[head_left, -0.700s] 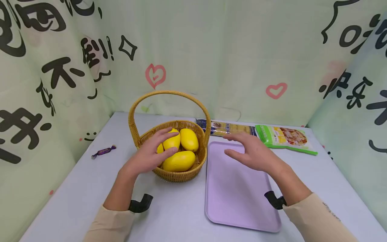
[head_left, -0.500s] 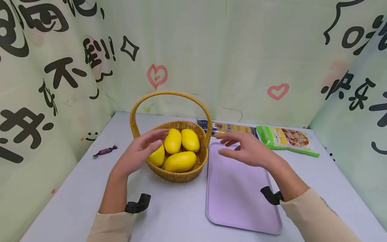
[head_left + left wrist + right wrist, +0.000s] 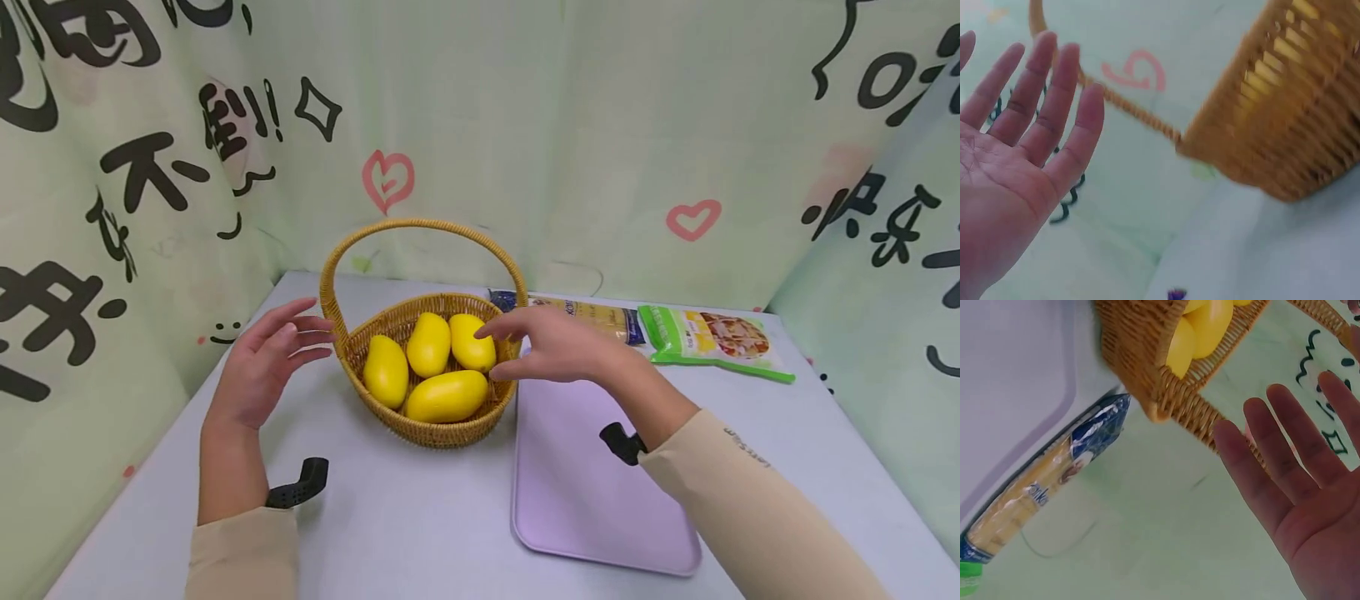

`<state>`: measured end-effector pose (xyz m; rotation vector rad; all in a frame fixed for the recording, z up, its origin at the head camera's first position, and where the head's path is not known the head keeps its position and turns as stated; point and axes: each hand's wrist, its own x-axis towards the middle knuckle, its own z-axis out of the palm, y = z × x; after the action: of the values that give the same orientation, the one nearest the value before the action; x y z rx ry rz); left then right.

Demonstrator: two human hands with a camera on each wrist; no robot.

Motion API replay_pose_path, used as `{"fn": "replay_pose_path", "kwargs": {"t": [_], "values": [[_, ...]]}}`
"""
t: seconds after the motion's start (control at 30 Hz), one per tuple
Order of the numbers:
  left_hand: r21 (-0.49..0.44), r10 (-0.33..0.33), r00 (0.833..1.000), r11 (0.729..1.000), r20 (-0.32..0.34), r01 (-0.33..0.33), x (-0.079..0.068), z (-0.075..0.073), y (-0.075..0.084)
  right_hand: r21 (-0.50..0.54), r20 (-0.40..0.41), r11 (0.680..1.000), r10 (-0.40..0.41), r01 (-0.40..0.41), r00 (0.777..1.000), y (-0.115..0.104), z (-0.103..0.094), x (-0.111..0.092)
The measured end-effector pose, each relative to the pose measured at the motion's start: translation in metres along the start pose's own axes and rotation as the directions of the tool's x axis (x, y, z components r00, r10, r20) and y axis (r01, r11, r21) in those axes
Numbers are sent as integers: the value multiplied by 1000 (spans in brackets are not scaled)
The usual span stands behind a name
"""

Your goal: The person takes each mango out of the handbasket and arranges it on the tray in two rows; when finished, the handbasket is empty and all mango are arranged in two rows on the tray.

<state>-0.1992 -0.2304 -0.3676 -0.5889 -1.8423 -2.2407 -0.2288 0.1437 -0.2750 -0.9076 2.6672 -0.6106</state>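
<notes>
Framing the basket (image 3: 442,435) from two sides, with left hand (image 3: 262,367) near the left foot of the handle (image 3: 427,225) and right hand (image 3: 551,346) in front of the right foot, as seen from the head. Holding nothing in either of the hands, with fingers loosely spread and a little bent, and on the right with a clear gap to the thumb. Not possible to tell about a light touch at the right side.

For a good grip, better to meet the wall on both sides at the same height, with soft and equal pressure. In case of a lift, advisable to go slowly and level, because of the fruits (image 3: 446,397), likely able to roll. Also wise to mind the tray (image 3: 585,483), just beside the basket on the right, and the pack (image 3: 611,319) farther back.

About the look: brown-gold and woven, with oval rim and tall arched handle, standing upright on the worktop (image 3: 420,517), left of the tray. Inside, four yellow fruits, smooth and oblong, three in an arc and one lying across the front. Probably light and a little springy.
</notes>
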Motion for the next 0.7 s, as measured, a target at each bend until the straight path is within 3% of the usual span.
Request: {"fn": "replay_pose_path", "kwargs": {"t": [0.17,0.33,0.5,0.7], "values": [[-36,-50,991,998,-122,46,-2,-12,-15,-32,81,999,14,-11,997,-11,7,22],[15,-158,967,986,-200,164,4,-8,-39,-85,127,996,13,-3,992,-12,14,39],[70,-278,943,953,-182,294,8,-4,-57,-100,177,995,37,-20,984,-11,22,54],[137,-349,921,917,-175,374,5,-2,-70,-115,233,993,43,-16,971,-16,38,63]]}}
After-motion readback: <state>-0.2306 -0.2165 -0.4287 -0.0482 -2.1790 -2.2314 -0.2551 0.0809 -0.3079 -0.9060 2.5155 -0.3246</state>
